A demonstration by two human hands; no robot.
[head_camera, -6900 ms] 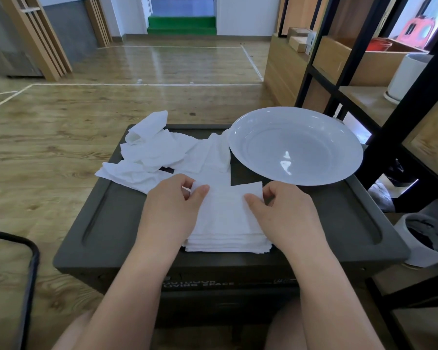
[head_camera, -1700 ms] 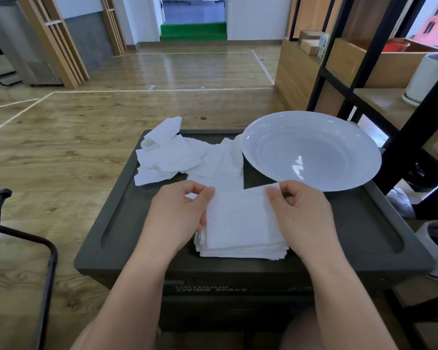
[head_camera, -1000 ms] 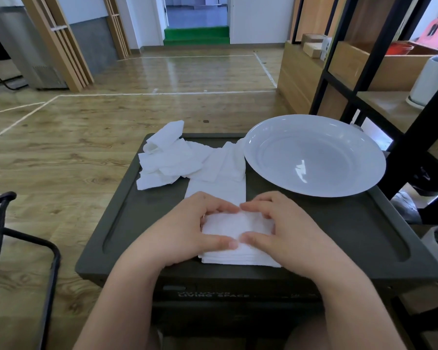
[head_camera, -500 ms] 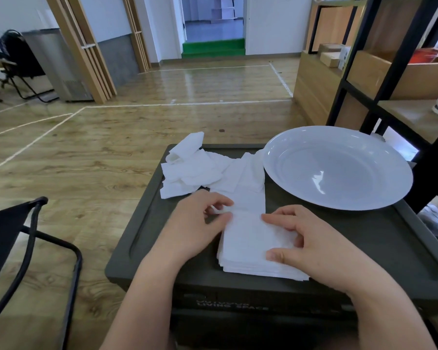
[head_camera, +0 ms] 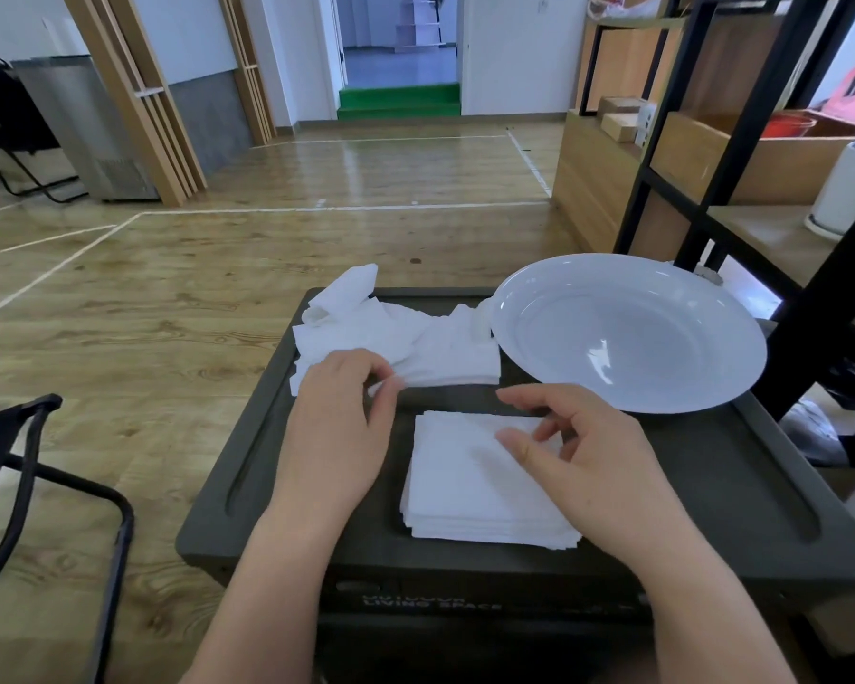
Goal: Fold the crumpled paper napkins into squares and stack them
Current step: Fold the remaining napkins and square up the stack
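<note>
The left hand [head_camera: 339, 427] pinches a napkin at the near edge of the crumpled pile [head_camera: 396, 338], far left on the table [head_camera: 712, 486]. The right hand [head_camera: 588, 466] hangs over the folded stack [head_camera: 465, 491], fingers loose.

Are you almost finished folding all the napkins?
Partway. Done: a neat stack of folded napkins sits at the near edge of the dark table. In hand: the left hand pinches the edge of one from the crumpled pile; the right hand hovers over the stack, holding nothing. Left: several crumpled ones beside the white plate.
</note>
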